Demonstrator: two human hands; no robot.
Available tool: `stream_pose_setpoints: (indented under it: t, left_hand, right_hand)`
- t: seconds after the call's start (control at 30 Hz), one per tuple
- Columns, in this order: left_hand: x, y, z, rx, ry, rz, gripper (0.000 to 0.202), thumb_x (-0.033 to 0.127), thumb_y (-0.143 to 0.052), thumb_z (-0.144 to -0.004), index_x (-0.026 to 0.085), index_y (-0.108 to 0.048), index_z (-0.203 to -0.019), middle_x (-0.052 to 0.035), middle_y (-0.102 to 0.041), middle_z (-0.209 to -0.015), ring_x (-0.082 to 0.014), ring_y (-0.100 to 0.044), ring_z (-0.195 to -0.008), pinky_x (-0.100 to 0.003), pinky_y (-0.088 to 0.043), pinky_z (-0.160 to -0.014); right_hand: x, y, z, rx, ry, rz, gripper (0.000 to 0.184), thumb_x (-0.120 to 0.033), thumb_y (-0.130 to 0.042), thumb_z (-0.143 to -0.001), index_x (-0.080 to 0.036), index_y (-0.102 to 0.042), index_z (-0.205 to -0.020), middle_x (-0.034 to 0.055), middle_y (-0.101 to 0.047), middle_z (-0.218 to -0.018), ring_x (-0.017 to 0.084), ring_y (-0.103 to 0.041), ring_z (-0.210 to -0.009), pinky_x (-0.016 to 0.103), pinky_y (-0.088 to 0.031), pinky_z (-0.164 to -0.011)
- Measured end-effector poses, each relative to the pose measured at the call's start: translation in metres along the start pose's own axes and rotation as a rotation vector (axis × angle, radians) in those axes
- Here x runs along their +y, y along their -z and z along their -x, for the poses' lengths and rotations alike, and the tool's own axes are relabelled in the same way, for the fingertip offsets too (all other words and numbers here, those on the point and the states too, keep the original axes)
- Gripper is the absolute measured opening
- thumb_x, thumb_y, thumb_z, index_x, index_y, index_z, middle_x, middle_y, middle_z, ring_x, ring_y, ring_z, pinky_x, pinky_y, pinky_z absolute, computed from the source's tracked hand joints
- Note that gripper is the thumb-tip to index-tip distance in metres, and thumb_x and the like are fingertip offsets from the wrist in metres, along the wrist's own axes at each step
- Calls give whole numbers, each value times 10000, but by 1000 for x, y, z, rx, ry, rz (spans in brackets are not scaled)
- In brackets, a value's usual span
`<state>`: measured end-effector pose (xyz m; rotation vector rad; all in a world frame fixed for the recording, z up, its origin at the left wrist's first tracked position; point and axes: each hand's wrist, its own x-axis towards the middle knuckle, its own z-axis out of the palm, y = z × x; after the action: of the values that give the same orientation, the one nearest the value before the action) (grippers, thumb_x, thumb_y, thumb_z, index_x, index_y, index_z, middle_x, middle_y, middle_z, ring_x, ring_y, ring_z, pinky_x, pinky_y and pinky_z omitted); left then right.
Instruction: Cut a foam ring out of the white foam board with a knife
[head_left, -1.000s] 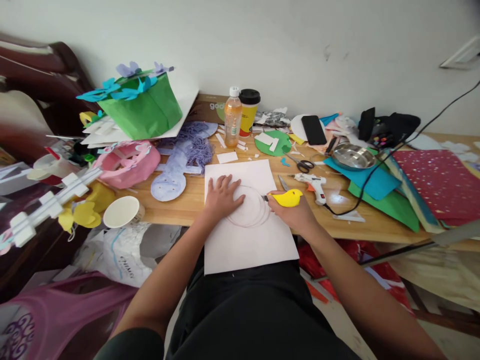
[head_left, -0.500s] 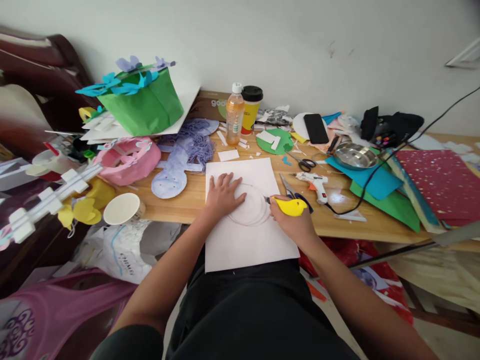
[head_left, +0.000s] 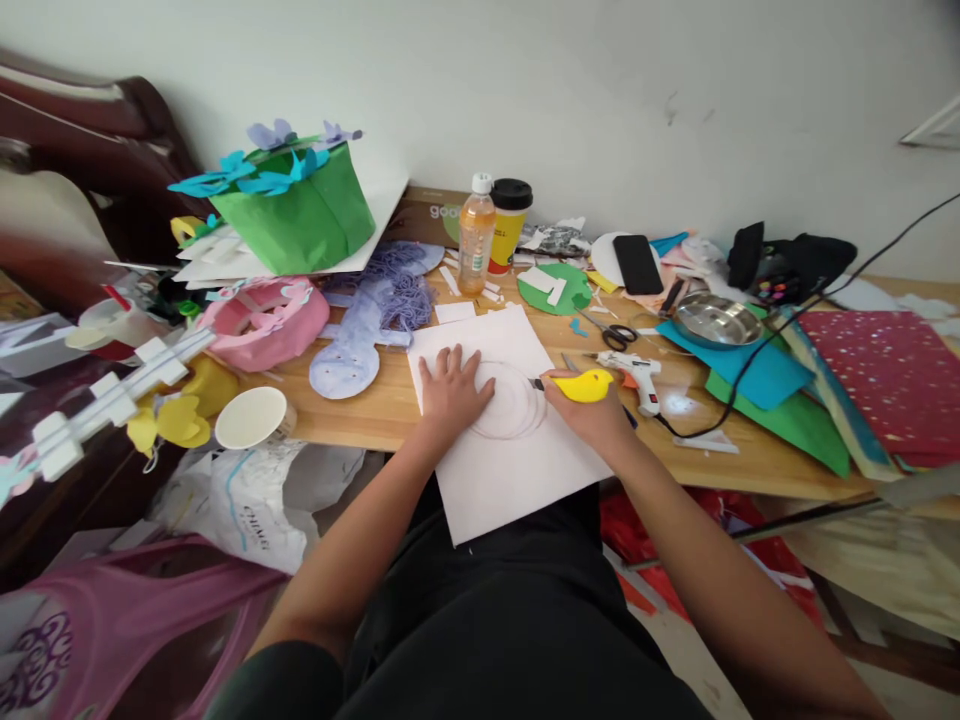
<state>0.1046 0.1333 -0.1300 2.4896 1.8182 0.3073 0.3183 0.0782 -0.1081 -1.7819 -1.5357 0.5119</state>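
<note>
A white sheet of board (head_left: 495, 490) lies at the table's front edge and overhangs it toward my lap. Pencil-thin circles, overlapping one another, are drawn on its upper half. Flat on the left side of the circles rests my left hand (head_left: 455, 392), fingers spread. My right hand (head_left: 581, 412) grips a yellow bird-shaped craft knife (head_left: 586, 386); its short dark blade meets the sheet at the right edge of the circles. Behind the right wrist, dark-handled scissors (head_left: 630, 416) are partly hidden.
A white glue gun (head_left: 637, 377) with a black cord lies to the right, near black scissors (head_left: 618, 336) and a metal bowl (head_left: 718, 318). Farther back stand a drink bottle (head_left: 476, 238) and a yellow cup (head_left: 508, 228). At left are a paper cup (head_left: 253, 418) and a pink paper ring (head_left: 266, 335).
The white sheet has turned counterclockwise, its lower edge now slanting up to the right. Both hands stay on their sides of the circles, and the view has shifted slightly.
</note>
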Motion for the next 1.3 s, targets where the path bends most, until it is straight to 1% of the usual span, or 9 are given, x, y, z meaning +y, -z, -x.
stream_pose_setpoints:
  t: [0.13,0.33,0.47,0.57,0.73,0.97,1.07,1.2,1.3]
  left_hand:
    - [1,-2,1,13,33,-14,622,570,-376,-986,256,-466,-1515,-130,-411,-1603,-354,-331,-1470,-682,-193,-1184]
    - [2,-1,0,12,29,-21,627,579,-391,-974,258,-476,-1506,-131,-420,-1596,-365,-334,-1462,-673,-193,-1185]
    - [2,0,0,12,32,-7,625,572,-399,-972,258,-473,-1507,-129,-415,-1598,-376,-330,-1459,-679,-186,-1187]
    - [3,0,0,8,39,-7,618,577,-398,-970,274,-474,-1504,-116,-414,-1600,-376,-326,-1462,-678,-188,-1188]
    - [3,-1,0,23,34,-5,621,568,-403,-971,253,-479,-1501,-134,-423,-1589,-379,-332,-1454,-691,-197,-1179]
    - [3,0,1,12,35,-12,605,563,-385,-982,269,-473,-1504,-116,-418,-1597,-375,-330,-1461,-685,-191,-1185]
    - [2,0,1,13,23,-10,607,553,-371,-990,252,-470,-1508,-131,-414,-1597,-378,-331,-1458,-689,-191,-1182]
    - [2,0,1,14,11,-4,608,553,-371,-991,248,-470,-1506,-137,-414,-1594,-384,-335,-1452,-696,-190,-1179]
    - [2,0,1,13,14,-4,603,548,-367,-994,247,-470,-1506,-141,-410,-1595,-382,-331,-1452,-702,-188,-1176]
  right_hand:
    - [8,1,-10,-40,52,38,209,-357,-634,-834,-226,-777,-912,71,-791,-972,285,-729,-962,327,-579,-768]
    - [4,6,0,-32,41,26,253,-379,-653,-824,-237,-793,-978,64,-787,-1070,270,-730,-1010,333,-589,-829]
    - [1,3,5,3,59,39,264,-372,-647,-818,-222,-797,-974,75,-785,-1090,279,-720,-1061,356,-587,-886]
    - [0,1,8,15,60,39,284,-383,-633,-824,-215,-796,-986,77,-784,-1096,282,-714,-1083,364,-590,-886]
    - [-3,4,12,47,50,72,278,-389,-645,-814,-209,-798,-961,88,-789,-1061,287,-726,-1034,355,-595,-831]
    - [-2,10,16,47,20,67,194,-375,-612,-827,-241,-749,-800,50,-793,-908,264,-742,-884,350,-573,-805]
    - [-5,10,20,63,-29,17,216,-403,-608,-831,-229,-735,-818,54,-784,-858,247,-740,-812,342,-566,-780]
    - [-12,8,22,155,-122,-79,295,-451,-583,-849,-199,-728,-898,68,-766,-799,231,-728,-755,326,-564,-732]
    - [-14,7,20,115,-122,-97,281,-458,-586,-835,-207,-712,-854,57,-747,-750,219,-709,-704,323,-560,-718]
